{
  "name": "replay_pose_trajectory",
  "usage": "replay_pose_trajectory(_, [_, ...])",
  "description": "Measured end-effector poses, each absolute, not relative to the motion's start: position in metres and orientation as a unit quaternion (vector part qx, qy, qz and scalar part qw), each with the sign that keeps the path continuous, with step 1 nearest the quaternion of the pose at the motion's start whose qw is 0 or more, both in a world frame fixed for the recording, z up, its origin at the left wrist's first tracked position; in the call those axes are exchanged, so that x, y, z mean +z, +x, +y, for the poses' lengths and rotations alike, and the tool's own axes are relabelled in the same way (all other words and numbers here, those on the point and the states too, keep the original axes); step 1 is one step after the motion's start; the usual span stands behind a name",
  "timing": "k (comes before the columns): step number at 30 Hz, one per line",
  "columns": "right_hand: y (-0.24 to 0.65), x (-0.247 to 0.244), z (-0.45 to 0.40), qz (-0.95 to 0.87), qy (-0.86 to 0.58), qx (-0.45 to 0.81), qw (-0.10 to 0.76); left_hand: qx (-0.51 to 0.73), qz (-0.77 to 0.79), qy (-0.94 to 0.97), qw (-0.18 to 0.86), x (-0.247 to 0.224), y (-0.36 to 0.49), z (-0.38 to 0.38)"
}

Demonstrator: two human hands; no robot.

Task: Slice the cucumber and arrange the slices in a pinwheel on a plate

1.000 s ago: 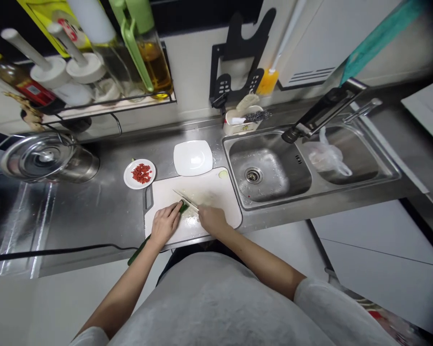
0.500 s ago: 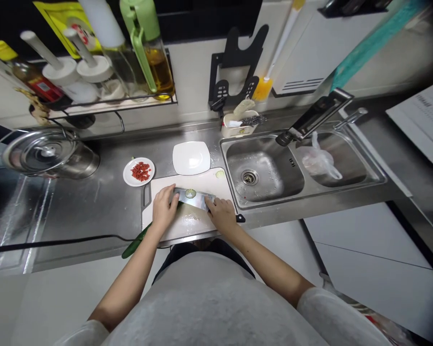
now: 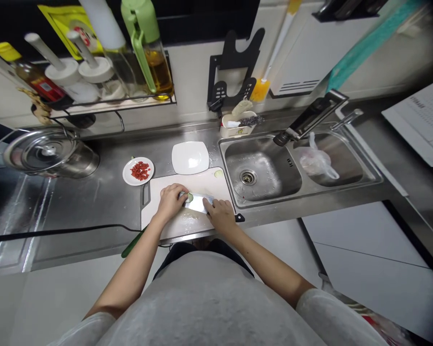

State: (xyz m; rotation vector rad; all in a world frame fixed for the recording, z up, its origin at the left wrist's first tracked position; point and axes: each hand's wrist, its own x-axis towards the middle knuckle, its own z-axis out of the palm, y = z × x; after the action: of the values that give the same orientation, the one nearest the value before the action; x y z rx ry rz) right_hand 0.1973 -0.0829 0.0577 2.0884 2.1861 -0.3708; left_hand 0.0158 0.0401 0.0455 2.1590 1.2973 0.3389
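Note:
My right hand [image 3: 222, 216] is closed on a knife, its handle end showing past my palm. The wide shiny knife blade [image 3: 199, 204] lies flat over the white cutting board [image 3: 180, 229]. My left hand [image 3: 172, 201] reaches the blade's left end, thumb and fingertips closed on a thin cucumber slice [image 3: 190, 197] there. Another pale cucumber slice [image 3: 218, 173] lies near the board's far right corner. Beneath my left forearm, a dark green cucumber [image 3: 132, 246] sticks out past the counter's front edge; its other end is hidden.
A white square plate [image 3: 189, 157] stands behind the board. Left of it is a small plate [image 3: 129, 179] of chopped red pieces. To the right is a double sink [image 3: 263, 168] with a plastic bag [image 3: 317, 162]. A black cable [image 3: 75, 230] crosses the counter at left.
My left hand has moved right along the blade, and its fingers have closed on the cucumber slice. My right hand stays on the knife. The view has shifted slightly.

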Motion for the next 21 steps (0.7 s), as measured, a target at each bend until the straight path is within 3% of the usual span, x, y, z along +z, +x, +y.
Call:
replay_pose_trajectory(10, [0.202,0.058,-0.086,0.708,0.695,-0.12,0.047,0.293,0.542,0.531,0.582,0.037,0.021,0.042])
replay_pose_trajectory(16, [0.208,0.053,-0.094,0.696,0.705,-0.129,0.047,0.317,0.532,0.499,0.606,0.035,0.026,0.049])
replay_pose_trajectory(21, [0.216,0.05,-0.106,0.672,0.724,-0.142,0.061,0.299,0.509,0.521,0.616,0.015,0.077,0.067])
